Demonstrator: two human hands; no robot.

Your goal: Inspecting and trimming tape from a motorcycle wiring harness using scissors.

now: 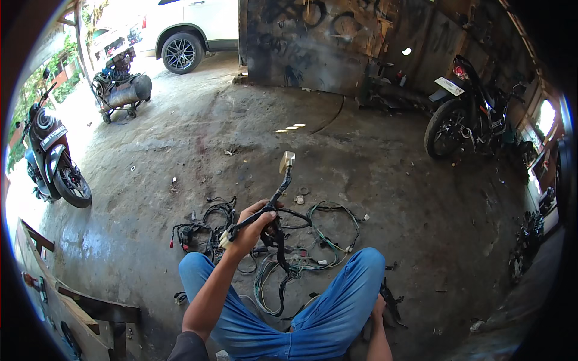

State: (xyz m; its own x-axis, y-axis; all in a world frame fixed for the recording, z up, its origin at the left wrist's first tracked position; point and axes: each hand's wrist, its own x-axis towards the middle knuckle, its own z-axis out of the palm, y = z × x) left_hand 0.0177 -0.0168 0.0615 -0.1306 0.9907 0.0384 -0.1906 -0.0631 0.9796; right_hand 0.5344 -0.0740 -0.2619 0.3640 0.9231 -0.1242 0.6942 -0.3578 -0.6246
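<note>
My left hand (253, 225) is raised above my knees and shut on a black-taped branch of a wiring harness (278, 198). The branch rises from the fist and ends in a pale plastic connector (287, 161). A smaller white plug (225, 238) sticks out at the near side of the fist. The remaining harness (313, 246), with green and white wires, lies in loops on the concrete floor between my legs in blue jeans (337, 307). My right hand (379, 310) rests low beside my right thigh near black scraps; its fingers are mostly hidden.
A second black cable bundle (201, 231) lies to the left. A dark motorcycle (466, 117) stands at the right, a scooter (51, 159) at the left, a compressor tank on wheels (123, 93) and a white car (189, 30) behind. Wooden boards (78, 313) sit lower left.
</note>
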